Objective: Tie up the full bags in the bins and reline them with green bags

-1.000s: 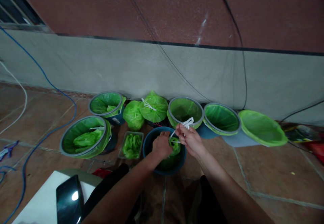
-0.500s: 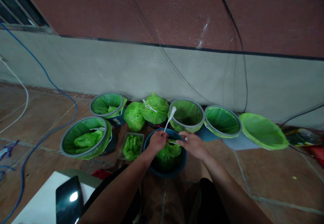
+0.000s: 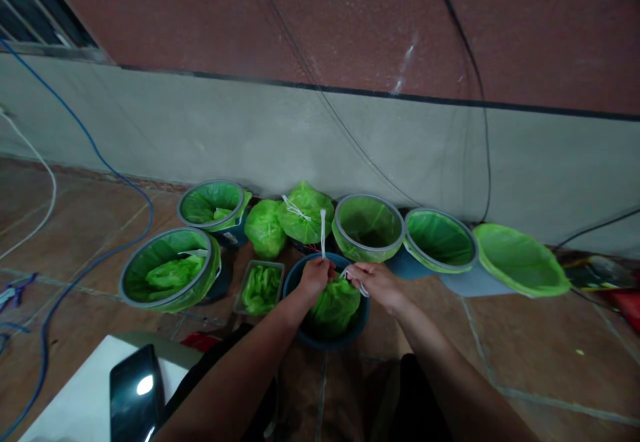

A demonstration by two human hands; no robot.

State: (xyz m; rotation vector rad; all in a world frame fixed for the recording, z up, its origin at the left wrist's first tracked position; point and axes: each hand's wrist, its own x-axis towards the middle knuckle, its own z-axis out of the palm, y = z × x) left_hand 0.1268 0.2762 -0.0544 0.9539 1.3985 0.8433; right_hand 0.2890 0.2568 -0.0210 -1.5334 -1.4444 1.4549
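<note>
A green plastic bag (image 3: 334, 303) sits inside a dark blue bucket (image 3: 306, 337) on the tiled floor right in front of me. My left hand (image 3: 315, 277) pinches one end of the bag's white drawstring (image 3: 323, 230), which sticks straight up. My right hand (image 3: 376, 281) grips the other end of the string at the bag's gathered neck. Both hands meet over the bucket's far rim.
Several bins lined with green bags stand along the wall: (image 3: 165, 270), (image 3: 213, 203), (image 3: 369, 227), (image 3: 439, 239), (image 3: 520, 259). Two tied green bags (image 3: 306, 214) lie behind the bucket. A small tray of green bags (image 3: 261, 287) sits left. A phone (image 3: 135, 392) rests on a white surface. Cables cross the floor.
My hands have drawn closer together over the bag. The string end in my left hand swung from a rightward tilt to upright, and the bag's neck has gathered tighter.
</note>
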